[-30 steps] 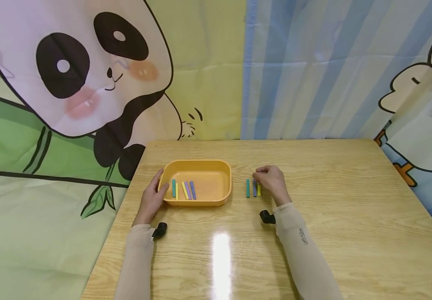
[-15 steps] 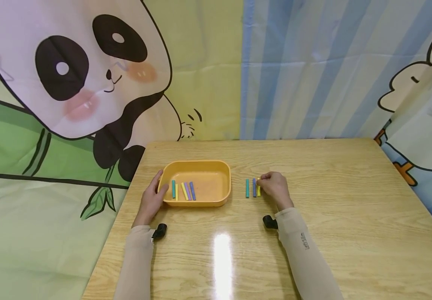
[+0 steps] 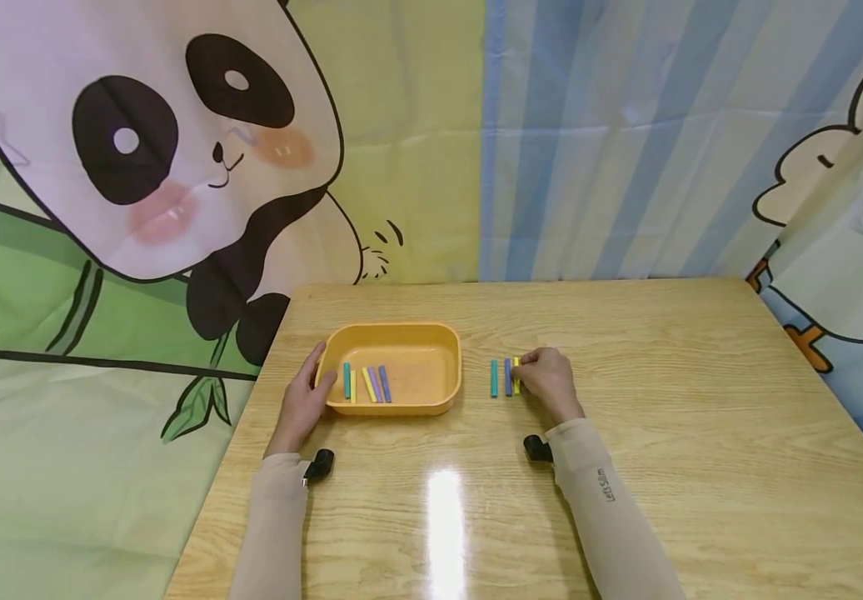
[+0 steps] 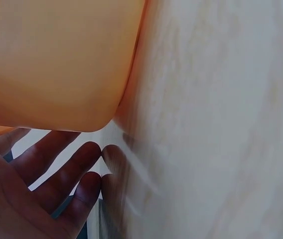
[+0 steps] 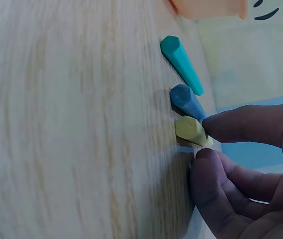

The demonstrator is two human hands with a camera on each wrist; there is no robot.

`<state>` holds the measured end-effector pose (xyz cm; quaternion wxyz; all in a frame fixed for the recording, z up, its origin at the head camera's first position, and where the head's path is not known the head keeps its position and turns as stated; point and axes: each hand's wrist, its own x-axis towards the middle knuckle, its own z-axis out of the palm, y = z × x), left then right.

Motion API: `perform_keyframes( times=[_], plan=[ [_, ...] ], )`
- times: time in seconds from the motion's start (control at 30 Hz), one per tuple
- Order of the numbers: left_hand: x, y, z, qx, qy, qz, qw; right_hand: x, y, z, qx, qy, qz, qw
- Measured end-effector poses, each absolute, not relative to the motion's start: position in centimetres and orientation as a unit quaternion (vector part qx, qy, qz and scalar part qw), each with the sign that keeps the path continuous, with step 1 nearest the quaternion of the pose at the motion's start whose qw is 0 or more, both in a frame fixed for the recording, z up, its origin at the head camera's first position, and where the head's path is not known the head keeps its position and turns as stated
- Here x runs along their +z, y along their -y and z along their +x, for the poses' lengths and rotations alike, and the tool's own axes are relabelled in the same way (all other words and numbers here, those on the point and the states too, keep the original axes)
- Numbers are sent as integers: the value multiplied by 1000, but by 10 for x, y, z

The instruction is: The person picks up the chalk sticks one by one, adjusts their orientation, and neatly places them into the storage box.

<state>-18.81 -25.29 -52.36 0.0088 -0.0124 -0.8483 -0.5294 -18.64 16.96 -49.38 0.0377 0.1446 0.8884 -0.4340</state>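
Observation:
My left hand (image 3: 301,404) holds the left end of a yellow-orange plastic tray (image 3: 394,409), thumb over the rim and fingers along the outer wall. Several chalk sticks lie in the tray's left half: green (image 3: 346,380), two yellow, purple (image 3: 375,384) and blue (image 3: 385,383). Right of the tray, my right hand (image 3: 549,382) has thumb and fingertips at both sides of a yellow chalk stick (image 5: 189,129) lying on the table, pinching it. A blue chalk stick (image 5: 185,99) is close beside it, near the thumb. Farther left lies a green chalk stick (image 5: 181,62).
The wood-grain table (image 3: 701,433) reaches back to a cartoon curtain (image 3: 416,150) showing a panda. Small black wrist cameras sit on both sleeves, the left one (image 3: 319,463) and the right one (image 3: 536,448). A bright light reflection lies on the tabletop between the arms.
My right hand has shifted slightly right and nearer me, from over the blue chalk stick to the yellow one. My left hand and the tray stay in place.

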Motion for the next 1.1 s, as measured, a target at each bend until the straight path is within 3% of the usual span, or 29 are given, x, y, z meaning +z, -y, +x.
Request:
perform_keyframes(
  times=[1.1],
  plan=[
    [-522, 252, -186, -530, 848, -19, 17, -495, -166, -189, -412, -898, 148, 37]
  ],
)
